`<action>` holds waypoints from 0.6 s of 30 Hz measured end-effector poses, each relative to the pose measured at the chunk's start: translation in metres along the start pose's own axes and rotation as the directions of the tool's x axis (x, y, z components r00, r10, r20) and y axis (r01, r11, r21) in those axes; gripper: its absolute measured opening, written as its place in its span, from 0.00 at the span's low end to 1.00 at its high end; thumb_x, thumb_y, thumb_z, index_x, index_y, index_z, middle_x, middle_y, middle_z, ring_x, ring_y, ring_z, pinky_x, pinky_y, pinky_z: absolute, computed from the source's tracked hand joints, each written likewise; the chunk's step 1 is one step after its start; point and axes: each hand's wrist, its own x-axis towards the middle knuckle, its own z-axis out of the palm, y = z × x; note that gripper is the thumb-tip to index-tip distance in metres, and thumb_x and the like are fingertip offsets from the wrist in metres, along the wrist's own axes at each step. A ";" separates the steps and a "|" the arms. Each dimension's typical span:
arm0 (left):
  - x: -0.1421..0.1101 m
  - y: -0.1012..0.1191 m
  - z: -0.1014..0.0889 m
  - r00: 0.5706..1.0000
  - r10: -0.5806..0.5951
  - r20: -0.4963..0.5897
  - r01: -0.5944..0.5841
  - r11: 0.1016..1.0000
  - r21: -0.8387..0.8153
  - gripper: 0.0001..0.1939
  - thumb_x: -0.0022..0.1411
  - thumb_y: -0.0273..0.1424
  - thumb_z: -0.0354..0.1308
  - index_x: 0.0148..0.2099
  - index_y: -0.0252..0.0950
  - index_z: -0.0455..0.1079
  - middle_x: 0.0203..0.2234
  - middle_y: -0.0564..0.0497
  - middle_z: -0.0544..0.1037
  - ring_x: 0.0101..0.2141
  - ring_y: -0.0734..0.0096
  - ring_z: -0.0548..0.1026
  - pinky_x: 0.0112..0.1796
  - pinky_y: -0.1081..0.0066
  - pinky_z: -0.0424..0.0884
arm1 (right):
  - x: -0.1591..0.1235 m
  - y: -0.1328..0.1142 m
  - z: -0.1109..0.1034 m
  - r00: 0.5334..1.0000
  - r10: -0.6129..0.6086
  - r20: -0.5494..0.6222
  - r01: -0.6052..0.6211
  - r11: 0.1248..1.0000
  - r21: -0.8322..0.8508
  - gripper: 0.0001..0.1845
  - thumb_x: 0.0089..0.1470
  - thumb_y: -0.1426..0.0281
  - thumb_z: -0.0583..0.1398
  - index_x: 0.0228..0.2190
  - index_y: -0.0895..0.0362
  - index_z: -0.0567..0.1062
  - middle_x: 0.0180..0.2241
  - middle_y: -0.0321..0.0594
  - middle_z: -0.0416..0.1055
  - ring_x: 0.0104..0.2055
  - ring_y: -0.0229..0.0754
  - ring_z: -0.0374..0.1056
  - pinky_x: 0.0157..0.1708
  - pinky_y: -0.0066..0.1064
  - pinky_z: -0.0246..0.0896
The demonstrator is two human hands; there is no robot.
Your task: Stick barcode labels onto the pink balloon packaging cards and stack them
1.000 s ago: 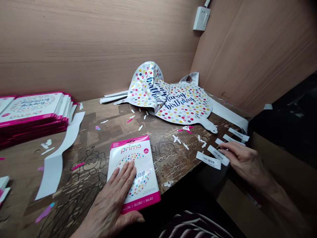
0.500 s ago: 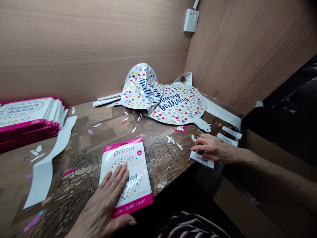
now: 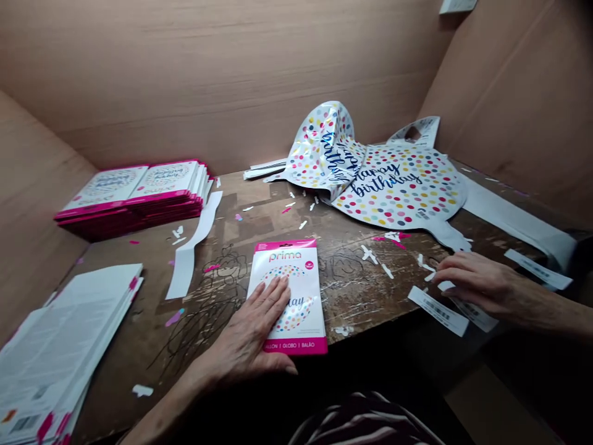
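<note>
1. Wooden walls (image 3: 222,80) are meeting behind a scuffed brown table (image 3: 264,216), and a white box (image 3: 458,5) is being cut off by the top edge of the view.
2. The left hand (image 3: 252,327) is covering the left and middle of the pack (image 3: 306,315), hiding most of its lettering; only "ay" is showing clearly.
3. The right hand (image 3: 491,287) is hiding part of the labels (image 3: 438,311) at the table's right edge, whose small print is staying too fine to read.
4. A lower-left pile (image 3: 60,340) is running out of view, and striped cloth (image 3: 365,426) is dimly showing at the bottom.
5. The pack is lying face up near the table's front edge, showing white with pink bands, coloured dots and "prima" across its top.
6. The left hand is lying open and flat on the pack, fingers extended, gripping nothing.
7. The right hand is curling its fingers by the labels; whether it is pinching one, I cannot tell.
8. Dotted balloons (image 3: 393,198) are lying behind, a pink-edged stack (image 3: 139,191) is sitting at left, and a paper strip (image 3: 185,266) is lying between stack and pack.
</note>
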 end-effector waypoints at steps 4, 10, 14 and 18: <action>0.000 -0.008 0.009 0.999 0.023 -0.040 -0.022 1.000 0.019 0.56 0.46 0.62 0.47 0.65 0.33 0.29 0.62 0.36 0.44 0.61 0.48 0.44 0.57 0.51 0.49 | 0.000 -0.007 -0.005 0.996 0.007 0.089 -0.006 1.000 -0.016 0.11 0.57 0.68 0.52 0.35 0.55 0.73 0.35 0.43 0.68 0.39 0.44 0.63 0.39 0.38 0.59; 0.002 -0.017 0.016 0.996 0.046 -0.082 -0.045 0.999 0.014 0.55 0.46 0.63 0.46 0.66 0.36 0.30 0.62 0.38 0.46 0.60 0.48 0.47 0.57 0.52 0.49 | 0.025 -0.023 -0.009 0.955 -0.017 0.295 0.038 0.997 -0.068 0.12 0.50 0.73 0.58 0.40 0.55 0.71 0.37 0.41 0.66 0.41 0.44 0.59 0.42 0.38 0.54; 0.002 -0.017 0.017 0.993 0.039 -0.109 -0.038 0.999 0.017 0.56 0.44 0.63 0.48 0.66 0.37 0.32 0.62 0.39 0.47 0.60 0.48 0.49 0.57 0.53 0.49 | 0.036 -0.024 -0.004 0.933 -0.058 0.355 0.081 0.996 -0.049 0.12 0.48 0.73 0.61 0.38 0.53 0.72 0.36 0.39 0.64 0.39 0.42 0.57 0.43 0.37 0.52; 0.002 -0.018 0.017 0.991 0.052 -0.121 -0.048 0.998 0.036 0.57 0.44 0.63 0.48 0.66 0.36 0.34 0.62 0.39 0.47 0.59 0.47 0.50 0.57 0.53 0.49 | 0.041 -0.017 0.000 0.920 -0.092 0.381 0.101 0.995 -0.003 0.11 0.47 0.72 0.62 0.35 0.54 0.71 0.35 0.38 0.63 0.38 0.42 0.56 0.39 0.34 0.51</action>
